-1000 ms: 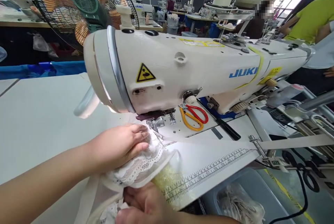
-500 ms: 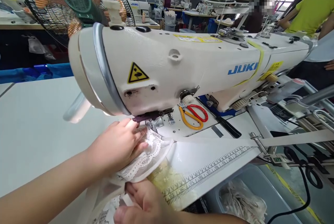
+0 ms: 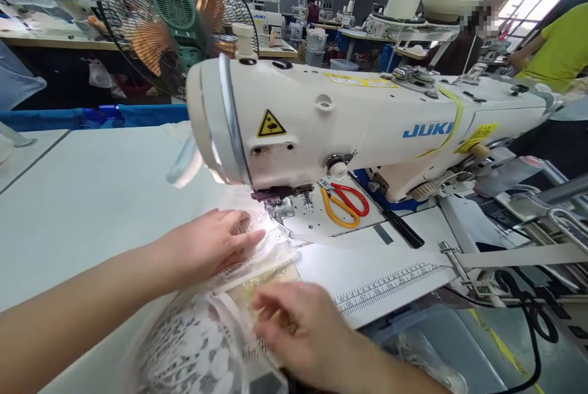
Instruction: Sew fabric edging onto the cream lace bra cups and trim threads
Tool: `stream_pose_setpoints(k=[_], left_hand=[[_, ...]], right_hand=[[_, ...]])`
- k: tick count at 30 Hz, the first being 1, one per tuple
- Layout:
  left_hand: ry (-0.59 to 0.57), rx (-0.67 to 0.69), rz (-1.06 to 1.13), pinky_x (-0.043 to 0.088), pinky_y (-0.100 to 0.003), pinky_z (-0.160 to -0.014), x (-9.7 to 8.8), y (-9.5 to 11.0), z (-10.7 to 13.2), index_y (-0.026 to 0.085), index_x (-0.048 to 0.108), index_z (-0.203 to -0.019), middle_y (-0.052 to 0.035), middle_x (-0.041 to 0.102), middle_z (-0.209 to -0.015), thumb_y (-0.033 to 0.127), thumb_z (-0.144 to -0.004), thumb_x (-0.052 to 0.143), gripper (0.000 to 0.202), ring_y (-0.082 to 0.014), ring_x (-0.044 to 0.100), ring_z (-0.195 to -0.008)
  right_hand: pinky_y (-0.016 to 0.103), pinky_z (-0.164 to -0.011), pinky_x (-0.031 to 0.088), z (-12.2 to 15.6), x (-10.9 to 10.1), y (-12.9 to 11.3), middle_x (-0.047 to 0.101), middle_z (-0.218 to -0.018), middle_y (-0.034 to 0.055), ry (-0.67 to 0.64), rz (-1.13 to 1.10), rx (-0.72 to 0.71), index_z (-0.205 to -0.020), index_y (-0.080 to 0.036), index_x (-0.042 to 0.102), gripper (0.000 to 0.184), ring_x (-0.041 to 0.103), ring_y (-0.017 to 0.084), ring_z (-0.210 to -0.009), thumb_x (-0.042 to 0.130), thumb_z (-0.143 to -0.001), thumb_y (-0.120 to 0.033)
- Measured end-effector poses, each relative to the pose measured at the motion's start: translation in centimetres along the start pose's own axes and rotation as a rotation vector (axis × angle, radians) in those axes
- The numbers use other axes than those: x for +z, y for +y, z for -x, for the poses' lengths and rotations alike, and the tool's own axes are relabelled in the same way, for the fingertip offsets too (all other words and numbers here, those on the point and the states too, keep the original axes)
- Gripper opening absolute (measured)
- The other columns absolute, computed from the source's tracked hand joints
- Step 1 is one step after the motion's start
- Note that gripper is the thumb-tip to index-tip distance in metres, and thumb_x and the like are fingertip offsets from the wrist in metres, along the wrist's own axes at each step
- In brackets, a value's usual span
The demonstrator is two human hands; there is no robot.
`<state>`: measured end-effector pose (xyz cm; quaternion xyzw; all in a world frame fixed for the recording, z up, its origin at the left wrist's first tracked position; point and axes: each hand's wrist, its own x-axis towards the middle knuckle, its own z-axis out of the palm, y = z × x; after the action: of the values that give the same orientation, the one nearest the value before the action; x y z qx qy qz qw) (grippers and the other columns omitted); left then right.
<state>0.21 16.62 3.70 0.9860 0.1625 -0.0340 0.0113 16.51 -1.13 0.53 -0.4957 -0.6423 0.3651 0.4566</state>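
My left hand (image 3: pixel 209 244) lies over the white lace fabric (image 3: pixel 271 238) just in front of the presser foot (image 3: pixel 275 207), fingers stretched out and pressing the cloth down. The sewing machine (image 3: pixel 367 118) stands over the table, and the lace runs up to its foot. Nearer to me the fabric spreads into a wide patterned lace piece (image 3: pixel 193 345) with a smooth pale edge. Beside that edge is my right hand (image 3: pixel 303 326), slightly blurred, its thumb and fingers curled but apart, with nothing visible between them. A pale band (image 3: pixel 386 253) stretches from the foot area to a metal guide at the right.
Thread snips (image 3: pixel 342 204) with red and orange handles lie by the needle plate, alongside a black-handled tool (image 3: pixel 404 228). A printed ruler (image 3: pixel 390 287) runs along the table's front edge. Below stands a plastic bin (image 3: pixel 441 345). Behind the machine is a fan (image 3: pixel 177 14).
My right hand has let go of the fabric and moved right. My left hand has drawn back slightly from the foot, its fingers straighter. The lace piece lies more spread out. The view has shifted left.
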Motion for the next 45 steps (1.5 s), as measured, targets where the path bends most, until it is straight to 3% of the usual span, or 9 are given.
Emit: stream_pose_setpoints(k=[3, 5, 7, 10, 13, 19, 25, 41, 45], left_hand=[[-0.014, 0.113, 0.043, 0.045, -0.051, -0.100, 0.2, 1.1, 1.0, 0.031, 0.062, -0.128, -0.0116, 0.054, -0.142, 0.020, -0.087, 0.052, 0.044, -0.0335, 0.054, -0.124], [0.022, 0.185, 0.120, 0.038, -0.053, -0.110, 0.6, 2.7, 1.5, 0.025, 0.064, -0.124, -0.0114, 0.053, -0.145, 0.016, -0.084, 0.053, 0.043, -0.0313, 0.049, -0.132], [0.124, 0.204, 0.204, 0.035, -0.049, -0.115, 1.3, 4.5, 2.0, 0.020, 0.065, -0.118, -0.0104, 0.060, -0.138, 0.012, -0.085, 0.047, 0.039, -0.0265, 0.052, -0.131], [0.318, 0.155, 0.283, 0.041, -0.043, -0.112, 2.3, 6.4, 2.3, 0.016, 0.065, -0.108, -0.0112, 0.069, -0.121, 0.013, -0.090, 0.039, 0.031, -0.0228, 0.059, -0.120], [0.416, 0.178, 0.264, 0.048, -0.044, -0.101, 2.9, 6.8, 2.2, 0.015, 0.062, -0.110, -0.0121, 0.069, -0.109, 0.015, -0.091, 0.038, 0.030, -0.0249, 0.063, -0.104], [0.425, 0.234, 0.211, 0.049, -0.042, -0.085, 2.6, 4.9, 1.5, 0.024, 0.064, -0.114, -0.0094, 0.063, -0.097, 0.016, -0.089, 0.045, 0.033, -0.0250, 0.057, -0.088], [0.473, 0.349, 0.313, 0.039, -0.044, -0.102, 2.7, 2.8, 0.4, 0.022, 0.065, -0.102, -0.0071, 0.070, -0.110, 0.013, -0.091, 0.043, 0.026, -0.0242, 0.061, -0.102], [0.527, 0.364, 0.351, 0.042, -0.045, -0.102, 3.3, -0.4, -1.7, 0.024, 0.069, -0.108, -0.0084, 0.073, -0.108, 0.013, -0.090, 0.041, 0.034, -0.0255, 0.063, -0.105], [0.490, 0.380, 0.294, 0.047, -0.044, -0.091, 3.1, -1.0, -1.9, 0.024, 0.067, -0.110, -0.0115, 0.069, -0.106, 0.012, -0.089, 0.044, 0.033, -0.0261, 0.062, -0.095]], right_hand=[[0.032, -0.067, 0.051, -0.3, -2.9, 1.2, 0.066, -0.101, 0.0127, 0.190, 0.693, -0.094, -0.132, -0.014, 0.055, 0.045, 0.061, 0.023, -0.084, 0.053, -0.087, -0.020], [0.031, -0.066, 0.049, -1.1, -4.2, 1.6, 0.065, -0.107, 0.0119, 0.127, 0.969, -0.102, -0.128, -0.019, 0.059, 0.044, 0.059, 0.023, -0.086, 0.056, -0.084, -0.014], [0.028, -0.062, 0.044, -1.9, -4.9, 1.8, 0.066, -0.103, 0.0073, -0.001, 1.089, -0.114, -0.103, -0.021, 0.069, 0.026, 0.056, 0.020, -0.082, 0.059, -0.082, -0.009], [0.027, -0.059, 0.038, -2.5, -5.2, 2.1, 0.067, -0.088, 0.0030, -0.105, 1.115, -0.235, -0.074, -0.019, 0.064, 0.017, 0.050, 0.017, -0.076, 0.058, -0.080, -0.004], [0.028, -0.061, 0.039, -2.3, -5.1, 2.6, 0.066, -0.084, 0.0025, -0.060, 1.072, -0.390, -0.073, -0.018, 0.061, 0.018, 0.048, 0.017, -0.076, 0.055, -0.082, -0.004], [0.029, -0.069, 0.042, -2.1, -4.8, 2.7, 0.065, -0.089, 0.0055, -0.036, 0.996, -0.431, -0.086, -0.017, 0.064, 0.013, 0.050, 0.018, -0.080, 0.052, -0.089, -0.013], [0.029, -0.066, 0.043, -2.4, -4.4, 2.6, 0.066, -0.094, 0.0076, -0.028, 0.974, -0.390, -0.104, -0.015, 0.067, 0.025, 0.052, 0.019, -0.081, 0.047, -0.088, -0.011], [0.029, -0.059, 0.038, -2.3, -4.3, 3.3, 0.059, -0.081, 0.0057, -0.046, 1.070, -0.363, -0.120, -0.013, 0.061, 0.033, 0.047, 0.018, -0.070, 0.048, -0.089, -0.013], [0.029, -0.058, 0.039, -2.4, -4.3, 3.1, 0.059, -0.079, 0.0058, -0.012, 1.039, -0.374, -0.117, -0.013, 0.063, 0.033, 0.047, 0.018, -0.069, 0.044, -0.090, -0.012]])
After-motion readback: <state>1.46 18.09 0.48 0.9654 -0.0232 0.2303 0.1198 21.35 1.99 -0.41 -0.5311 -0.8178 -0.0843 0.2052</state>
